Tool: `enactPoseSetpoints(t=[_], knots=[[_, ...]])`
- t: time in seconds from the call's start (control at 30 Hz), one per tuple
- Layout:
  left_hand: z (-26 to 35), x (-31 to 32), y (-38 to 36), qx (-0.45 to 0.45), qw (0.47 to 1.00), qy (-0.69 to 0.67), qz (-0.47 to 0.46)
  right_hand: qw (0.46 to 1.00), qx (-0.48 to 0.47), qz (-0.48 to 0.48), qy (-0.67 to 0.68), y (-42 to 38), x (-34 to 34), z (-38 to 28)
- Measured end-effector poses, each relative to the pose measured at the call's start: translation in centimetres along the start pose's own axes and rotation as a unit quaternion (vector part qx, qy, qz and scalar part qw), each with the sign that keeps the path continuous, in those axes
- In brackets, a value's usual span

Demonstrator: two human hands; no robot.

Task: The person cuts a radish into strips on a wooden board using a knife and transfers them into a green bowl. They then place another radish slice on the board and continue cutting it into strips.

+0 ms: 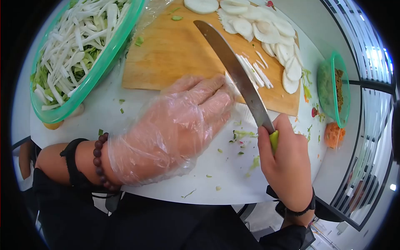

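My left hand point(179, 121), in a clear plastic glove, rests at the front edge of the wooden cutting board point(166, 54). Its fingers are bent and pressed together beside the blade, over a bit of white vegetable mostly hidden under the fingertips. My right hand point(287, 162), bare, is wrapped round the green handle of a knife point(237, 71), whose long blade points up and left across the board. Thin white strips point(257, 73) lie just right of the blade. Overlapping round white slices point(266, 31) spread over the board's back right.
A green basket point(106, 62) of shredded white and green vegetables stands at the left. On the right are a smaller green container point(334, 91) with brown contents and a bag of orange shreds point(334, 135). Vegetable scraps dot the white table point(208, 187).
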State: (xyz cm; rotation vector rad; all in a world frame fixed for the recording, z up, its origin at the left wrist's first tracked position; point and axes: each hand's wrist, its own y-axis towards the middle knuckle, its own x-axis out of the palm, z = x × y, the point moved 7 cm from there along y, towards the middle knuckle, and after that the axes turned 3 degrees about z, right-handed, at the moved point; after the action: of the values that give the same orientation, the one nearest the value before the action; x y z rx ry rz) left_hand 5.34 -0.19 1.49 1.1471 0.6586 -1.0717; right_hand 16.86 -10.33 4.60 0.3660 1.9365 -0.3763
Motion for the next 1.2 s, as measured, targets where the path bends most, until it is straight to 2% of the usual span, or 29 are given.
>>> enactPoseSetpoints(t=[0.17,0.37,0.5,0.63,0.77,1.2], knots=[[0.0,-0.1,0.0,0.001,1.000,0.000,-0.008,1.000,0.009,-0.007,-0.006,-0.7,0.5,0.5],[0.0,-0.1,0.1,0.004,1.000,0.003,-0.001,0.994,0.003,-0.014,-0.110,0.1,1.3,0.1],[0.3,-0.1,0.0,0.014,1.000,0.014,-0.017,0.994,-0.052,0.047,-0.079,2.2,1.0,0.0],[0.0,0.2,-0.1,-0.004,1.000,0.008,-0.018,1.000,-0.022,0.023,-0.003,1.5,0.5,-0.4],[0.1,0.3,-0.2,0.004,1.000,0.006,-0.003,1.000,0.010,-0.003,0.011,0.6,0.5,-0.4],[0.0,0.3,-0.1,-0.006,1.000,0.003,0.000,0.997,0.011,-0.014,-0.075,0.3,1.1,0.0]])
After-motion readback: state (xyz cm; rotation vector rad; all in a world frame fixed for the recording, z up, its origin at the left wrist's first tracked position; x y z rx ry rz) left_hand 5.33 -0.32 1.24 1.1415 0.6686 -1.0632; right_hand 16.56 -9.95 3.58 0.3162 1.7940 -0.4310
